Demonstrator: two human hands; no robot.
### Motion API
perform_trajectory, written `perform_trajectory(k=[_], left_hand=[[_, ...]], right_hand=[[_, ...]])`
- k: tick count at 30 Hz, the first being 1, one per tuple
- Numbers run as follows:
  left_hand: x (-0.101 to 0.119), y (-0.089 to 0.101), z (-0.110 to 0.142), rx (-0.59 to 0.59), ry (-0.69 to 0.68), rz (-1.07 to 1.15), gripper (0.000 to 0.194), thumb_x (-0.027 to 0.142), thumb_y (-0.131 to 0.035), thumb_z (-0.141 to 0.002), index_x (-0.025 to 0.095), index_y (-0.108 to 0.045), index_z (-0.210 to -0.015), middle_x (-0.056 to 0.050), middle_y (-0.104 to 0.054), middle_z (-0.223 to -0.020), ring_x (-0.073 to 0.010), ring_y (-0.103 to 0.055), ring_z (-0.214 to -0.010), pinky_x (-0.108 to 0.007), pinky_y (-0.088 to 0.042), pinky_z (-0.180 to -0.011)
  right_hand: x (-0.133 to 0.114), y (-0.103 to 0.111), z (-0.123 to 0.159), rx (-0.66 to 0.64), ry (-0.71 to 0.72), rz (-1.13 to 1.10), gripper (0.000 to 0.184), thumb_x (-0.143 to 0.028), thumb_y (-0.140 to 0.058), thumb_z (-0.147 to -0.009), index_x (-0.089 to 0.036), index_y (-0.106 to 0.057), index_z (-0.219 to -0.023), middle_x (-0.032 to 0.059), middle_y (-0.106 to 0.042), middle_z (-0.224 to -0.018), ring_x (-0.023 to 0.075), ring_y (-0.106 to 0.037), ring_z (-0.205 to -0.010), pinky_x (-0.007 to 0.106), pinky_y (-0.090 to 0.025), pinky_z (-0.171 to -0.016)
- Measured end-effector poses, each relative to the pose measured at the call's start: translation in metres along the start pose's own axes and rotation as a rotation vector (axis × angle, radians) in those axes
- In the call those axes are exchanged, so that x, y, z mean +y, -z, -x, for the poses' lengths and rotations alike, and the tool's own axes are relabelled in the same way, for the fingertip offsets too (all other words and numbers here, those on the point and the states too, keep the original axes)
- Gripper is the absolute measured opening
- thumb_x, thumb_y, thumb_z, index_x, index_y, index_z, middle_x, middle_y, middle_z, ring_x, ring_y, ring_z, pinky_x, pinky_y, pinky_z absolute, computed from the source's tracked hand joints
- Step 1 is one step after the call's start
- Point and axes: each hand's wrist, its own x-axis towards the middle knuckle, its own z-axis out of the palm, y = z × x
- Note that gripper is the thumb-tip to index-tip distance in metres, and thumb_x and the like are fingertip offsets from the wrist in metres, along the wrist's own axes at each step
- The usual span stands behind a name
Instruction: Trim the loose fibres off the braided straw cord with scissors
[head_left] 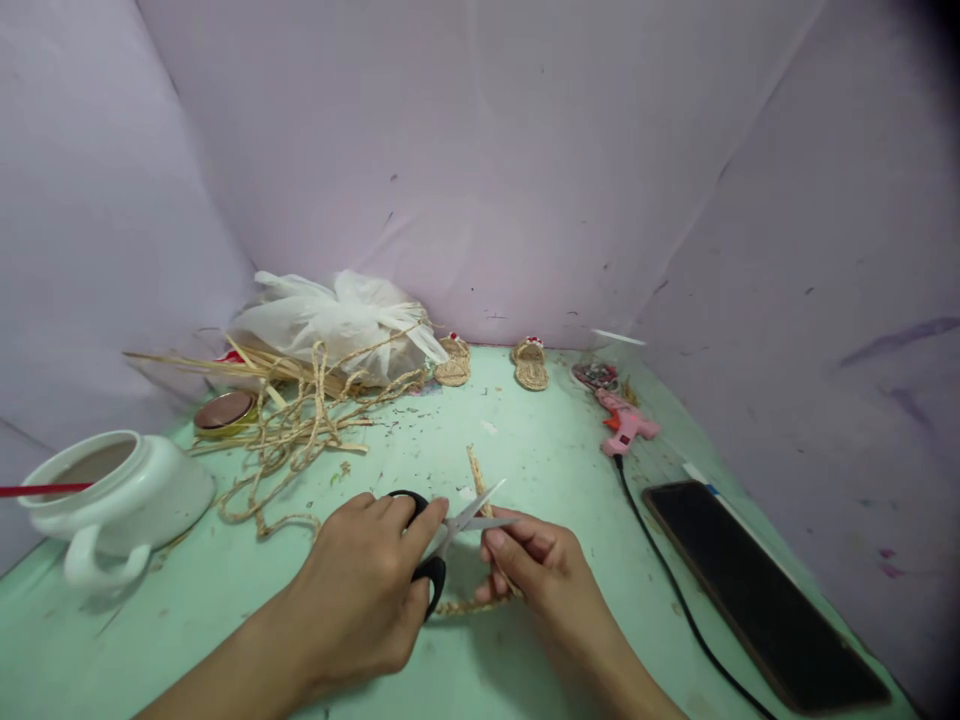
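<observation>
My left hand (375,570) grips a pair of black-handled scissors (451,530), fingers in the loops. The blades are spread apart and point right, at a braided straw cord (478,475). That cord is pinched in my right hand (536,565), between thumb and fingers. One end sticks up past the blades, and another stretch hangs below my right hand and runs left behind the scissors. Whether the blades touch the cord, I cannot tell.
Loose braided cord (300,440) and straw lie left, before a white plastic bag (337,320). A white pot (172,480) stands far left. Two small woven slippers (531,368) rest at the back wall. A pink glue gun (630,428) with black cable and a phone (757,590) lie right.
</observation>
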Motion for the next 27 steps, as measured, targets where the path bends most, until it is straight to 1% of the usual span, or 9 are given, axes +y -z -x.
perform_trajectory(k=[5,8,12,16,18,19,21,24,27], left_hand=[[-0.0034,0.0004,-0.0013,-0.012,-0.029,-0.055,0.052,0.021,-0.042,-0.073,0.016,-0.041,-0.125,-0.013,-0.056,-0.095,-0.0243,-0.051,-0.077,-0.040,-0.041,-0.067],[-0.0048,-0.0003,-0.0014,-0.036,-0.038,-0.068,0.054,0.019,-0.041,-0.073,0.015,-0.039,-0.126,-0.015,-0.056,-0.097,-0.0254,-0.052,-0.078,-0.040,-0.042,-0.067],[-0.0043,-0.0011,-0.0007,-0.082,-0.041,-0.055,0.057,0.015,-0.040,-0.071,0.013,-0.038,-0.127,-0.016,-0.058,-0.095,-0.0271,-0.054,-0.076,-0.041,-0.043,-0.064],[-0.0034,0.0010,0.0006,-0.150,-0.019,-0.012,0.059,0.012,-0.039,-0.070,0.015,-0.035,-0.130,-0.013,-0.059,-0.090,-0.0242,-0.056,-0.070,-0.036,-0.043,-0.059],[-0.0033,0.0023,0.0011,-0.163,0.004,0.007,0.061,0.013,-0.040,-0.070,0.017,-0.033,-0.130,-0.011,-0.060,-0.091,-0.0228,-0.057,-0.070,-0.034,-0.043,-0.060],[-0.0032,0.0027,0.0012,-0.162,0.010,0.012,0.061,0.012,-0.040,-0.070,0.018,-0.033,-0.131,-0.011,-0.060,-0.091,-0.0224,-0.057,-0.071,-0.033,-0.043,-0.061],[-0.0029,0.0032,0.0010,-0.156,0.011,0.009,0.061,0.013,-0.040,-0.070,0.018,-0.032,-0.131,-0.012,-0.060,-0.094,-0.0228,-0.057,-0.072,-0.034,-0.043,-0.063],[-0.0022,0.0028,0.0003,-0.165,0.007,-0.010,0.061,0.013,-0.039,-0.071,0.014,-0.031,-0.132,-0.015,-0.059,-0.097,-0.0256,-0.057,-0.074,-0.038,-0.044,-0.063],[-0.0026,0.0011,-0.0006,-0.171,0.016,0.007,0.063,0.010,-0.037,-0.069,0.012,-0.031,-0.131,-0.017,-0.058,-0.098,-0.0284,-0.058,-0.076,-0.041,-0.044,-0.064]], right_hand=[[-0.0009,0.0020,0.0009,-0.018,-0.034,0.011,0.026,-0.034,-0.067,-0.065,-0.015,-0.069,-0.082,-0.0055,-0.048,-0.052,0.0074,-0.048,-0.037,0.024,-0.045,-0.043],[-0.0027,0.0014,0.0026,-0.043,-0.046,-0.004,0.026,-0.032,-0.067,-0.066,-0.017,-0.069,-0.087,-0.0064,-0.046,-0.051,0.0064,-0.046,-0.036,0.024,-0.045,-0.043],[-0.0043,0.0004,0.0048,-0.034,-0.059,-0.010,0.026,-0.033,-0.068,-0.064,-0.015,-0.070,-0.083,-0.0062,-0.047,-0.050,0.0062,-0.047,-0.035,0.022,-0.044,-0.041],[-0.0036,0.0002,0.0053,-0.069,-0.005,0.018,0.020,-0.034,-0.065,-0.068,-0.015,-0.068,-0.073,-0.0063,-0.045,-0.049,0.0066,-0.047,-0.037,0.024,-0.046,-0.044],[-0.0034,0.0001,0.0054,-0.082,0.013,0.019,0.021,-0.035,-0.065,-0.068,-0.014,-0.066,-0.065,-0.0063,-0.044,-0.048,0.0066,-0.045,-0.037,0.025,-0.047,-0.045],[-0.0034,0.0000,0.0055,-0.084,0.015,0.015,0.021,-0.035,-0.066,-0.067,-0.014,-0.066,-0.063,-0.0062,-0.044,-0.048,0.0065,-0.045,-0.037,0.025,-0.047,-0.045],[-0.0035,-0.0001,0.0057,-0.085,0.006,0.001,0.021,-0.035,-0.067,-0.066,-0.015,-0.068,-0.068,-0.0059,-0.045,-0.049,0.0064,-0.044,-0.037,0.025,-0.047,-0.045],[-0.0029,0.0001,0.0060,-0.070,-0.013,-0.012,0.026,-0.035,-0.068,-0.064,-0.016,-0.069,-0.082,-0.0053,-0.048,-0.052,0.0063,-0.045,-0.037,0.024,-0.045,-0.044],[-0.0014,0.0003,0.0064,-0.070,0.011,-0.002,0.025,-0.035,-0.067,-0.066,-0.015,-0.069,-0.079,-0.0050,-0.048,-0.052,0.0064,-0.046,-0.037,0.024,-0.045,-0.044]])
